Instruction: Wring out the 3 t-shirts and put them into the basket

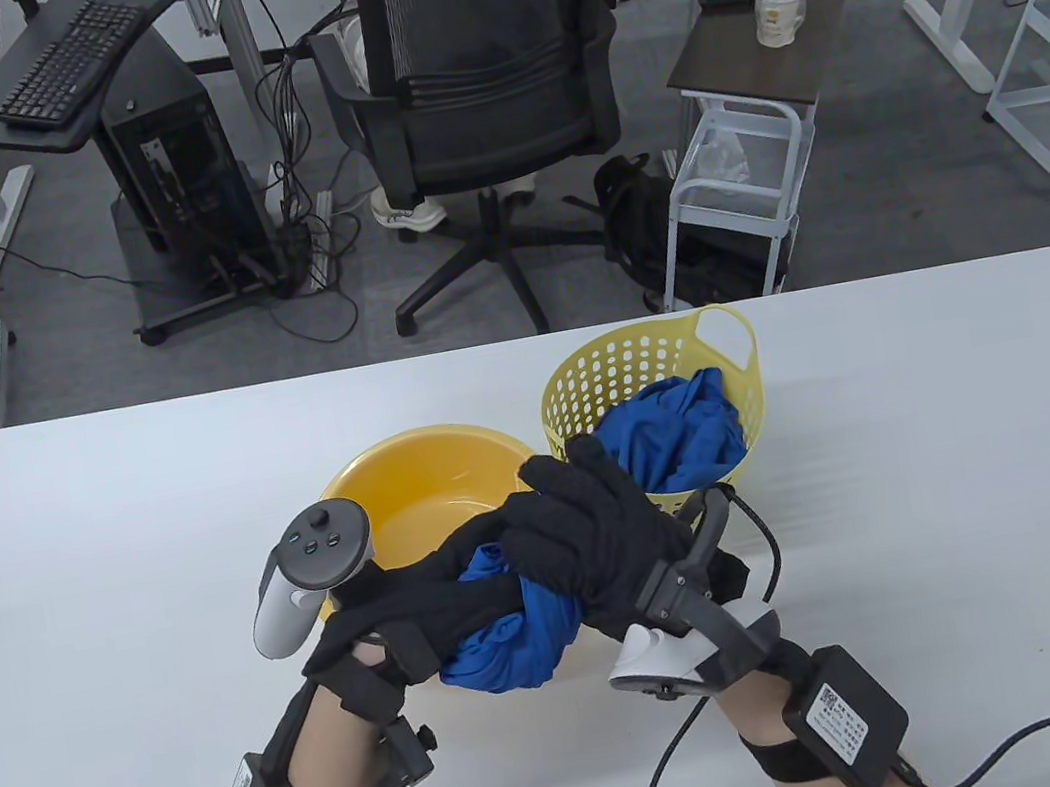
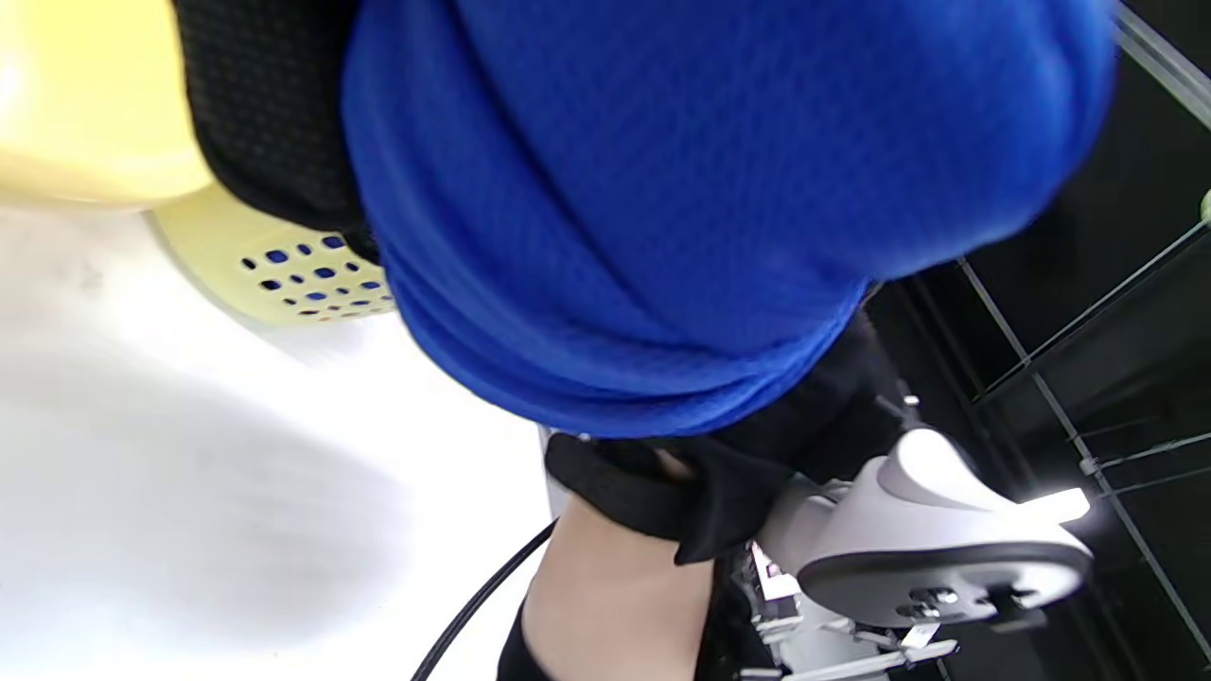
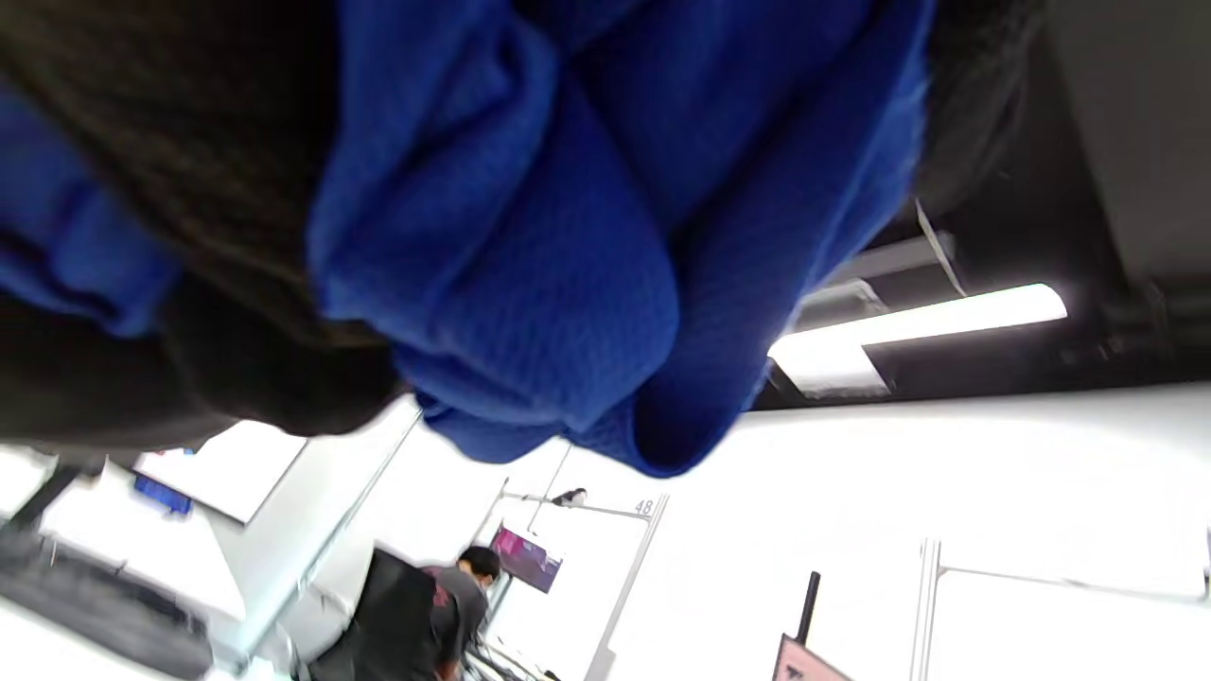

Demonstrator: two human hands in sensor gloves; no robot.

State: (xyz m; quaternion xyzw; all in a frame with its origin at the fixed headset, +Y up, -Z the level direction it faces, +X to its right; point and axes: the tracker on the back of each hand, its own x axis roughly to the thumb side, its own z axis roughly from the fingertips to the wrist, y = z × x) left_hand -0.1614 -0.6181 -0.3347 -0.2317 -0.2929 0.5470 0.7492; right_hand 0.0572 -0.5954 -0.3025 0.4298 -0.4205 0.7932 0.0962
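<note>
Gripping bunched blue fabric t-shirt (image 1: 517, 634) at frame centre: left hand (image 1: 401, 608), right hand (image 1: 580, 531), fingers curled; yellow plastic bowl (image 1: 418, 478), perforated yellow basket (image 1: 642, 363) behind.

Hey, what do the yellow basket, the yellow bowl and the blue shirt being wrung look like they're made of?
Basket: looks like soft matte plastic, moulded with rows of round holes and a loop handle.
Bowl: probably plastic, smooth with a slight sheen.
Blue shirt: knit fabric, fine mesh texture, bunched in soft folds.

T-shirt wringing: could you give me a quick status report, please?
Both hands, left hand and right hand, grip a blue t-shirt. Blue fabric already in basket. Nothing blocking.
</note>
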